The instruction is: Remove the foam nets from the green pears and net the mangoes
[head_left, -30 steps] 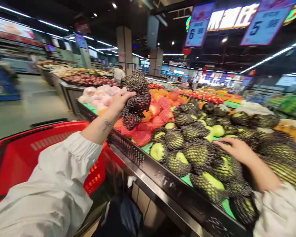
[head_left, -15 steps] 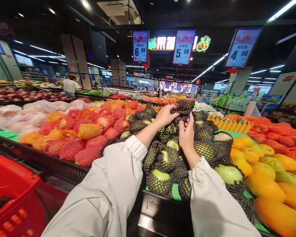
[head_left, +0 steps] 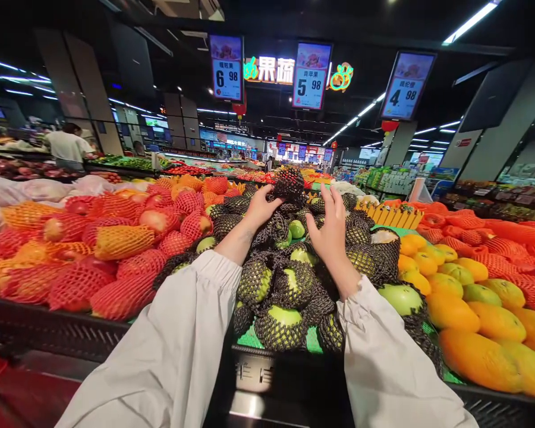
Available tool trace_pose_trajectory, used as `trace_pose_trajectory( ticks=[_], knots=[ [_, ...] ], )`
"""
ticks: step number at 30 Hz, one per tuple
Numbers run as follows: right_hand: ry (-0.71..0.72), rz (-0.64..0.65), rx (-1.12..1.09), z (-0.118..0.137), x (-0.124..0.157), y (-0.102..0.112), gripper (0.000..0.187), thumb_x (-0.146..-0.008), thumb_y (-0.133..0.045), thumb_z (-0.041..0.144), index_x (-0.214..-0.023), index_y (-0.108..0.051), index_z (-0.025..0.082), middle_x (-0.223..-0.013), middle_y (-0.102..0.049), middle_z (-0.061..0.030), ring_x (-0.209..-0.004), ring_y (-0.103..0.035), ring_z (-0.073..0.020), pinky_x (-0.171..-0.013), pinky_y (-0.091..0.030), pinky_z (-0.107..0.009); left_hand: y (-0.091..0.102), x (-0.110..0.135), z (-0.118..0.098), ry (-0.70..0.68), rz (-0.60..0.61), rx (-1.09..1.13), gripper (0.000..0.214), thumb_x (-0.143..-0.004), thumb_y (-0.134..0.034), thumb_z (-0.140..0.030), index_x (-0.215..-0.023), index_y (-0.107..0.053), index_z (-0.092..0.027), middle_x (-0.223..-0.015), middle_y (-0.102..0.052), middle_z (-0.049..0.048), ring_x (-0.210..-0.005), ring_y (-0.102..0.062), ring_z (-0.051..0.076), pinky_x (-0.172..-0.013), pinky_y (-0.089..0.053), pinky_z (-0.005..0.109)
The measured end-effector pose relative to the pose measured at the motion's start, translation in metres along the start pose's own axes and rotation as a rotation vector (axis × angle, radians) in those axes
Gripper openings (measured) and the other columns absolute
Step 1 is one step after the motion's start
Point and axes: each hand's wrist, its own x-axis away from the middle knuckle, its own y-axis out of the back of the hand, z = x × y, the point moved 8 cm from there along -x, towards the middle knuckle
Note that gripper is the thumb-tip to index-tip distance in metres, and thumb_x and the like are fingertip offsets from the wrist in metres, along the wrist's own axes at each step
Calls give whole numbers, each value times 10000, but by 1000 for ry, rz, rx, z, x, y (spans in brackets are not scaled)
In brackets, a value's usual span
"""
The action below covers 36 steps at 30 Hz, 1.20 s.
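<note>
My left hand (head_left: pixel 263 207) is closed on the edge of a black foam fruit net (head_left: pixel 289 183), raised over the middle of the green apple pile. Red from the background shows through its mesh, and no fruit can be made out in it. To its right, my right hand (head_left: pixel 330 232) is open above the pile, fingers spread and apart from the net. Below the hands lie several green apples (head_left: pixel 280 327) in black foam nets. A green apple (head_left: pixel 296 229) with its skin largely bare sits between the hands.
Red apples (head_left: pixel 82 279) in pink and orange nets fill the left side. Mangoes (head_left: pixel 481 362) lie on the right, with red-netted fruit (head_left: pixel 494 255) behind. A black display edge (head_left: pixel 267 362) runs along the front. A person (head_left: pixel 70 145) stands far left.
My right hand has come away from the net and spread its fingers. My left hand still holds the net. The view has turned a little to the right.
</note>
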Motion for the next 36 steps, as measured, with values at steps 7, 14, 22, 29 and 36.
trace_pose_trajectory(
  ticks=[7, 14, 22, 29, 36],
  knots=[
    [150, 244, -125, 49, -83, 46, 380, -933, -529, 203, -1295, -635, 249, -1215, -703, -38, -1162, -668, -241, -1046, -542, -483, 12, 2, 5, 72, -132, -18, 191, -819, -719, -222, -998, -702, -157, -1086, -762, 97, -1039, -698, 275, -1022, -523, 424],
    [213, 480, -156, 41, -81, -27, 242, -835, -739, 204, -1077, -734, 217, -1183, -746, -52, -1149, -671, -256, -1082, -508, -493, 2, 2, -3, -47, -22, -124, 207, -745, -758, -192, -942, -698, -175, -1059, -745, 82, -1056, -679, 282, -1018, -506, 409],
    [-92, 274, -132, -34, -64, -63, 406, -678, -854, 205, -1016, -632, 177, -1002, -711, -67, -877, -650, -226, -809, -504, -345, 0, 0, 2, -3, -28, -101, 214, -741, -716, -171, -955, -706, -170, -1070, -765, 59, -1052, -691, 263, -1020, -502, 400],
    [-202, 305, -328, -29, -55, -84, 211, -791, -625, 309, -638, -518, 211, -612, -517, 53, -627, -453, -144, -657, -351, -271, 5, -5, 15, 58, -61, -76, 274, -791, -645, -107, -1051, -708, -168, -1164, -752, 69, -1135, -672, 238, -1079, -475, 367],
    [-357, 313, -638, -29, -37, -123, 294, -927, -432, 415, -772, -564, 202, -774, -636, -3, -779, -569, -177, -770, -469, -281, 6, -7, 31, 151, -58, -130, 254, -793, -574, -36, -966, -719, -151, -1022, -772, 70, -997, -707, 239, -995, -525, 361]
  ],
)
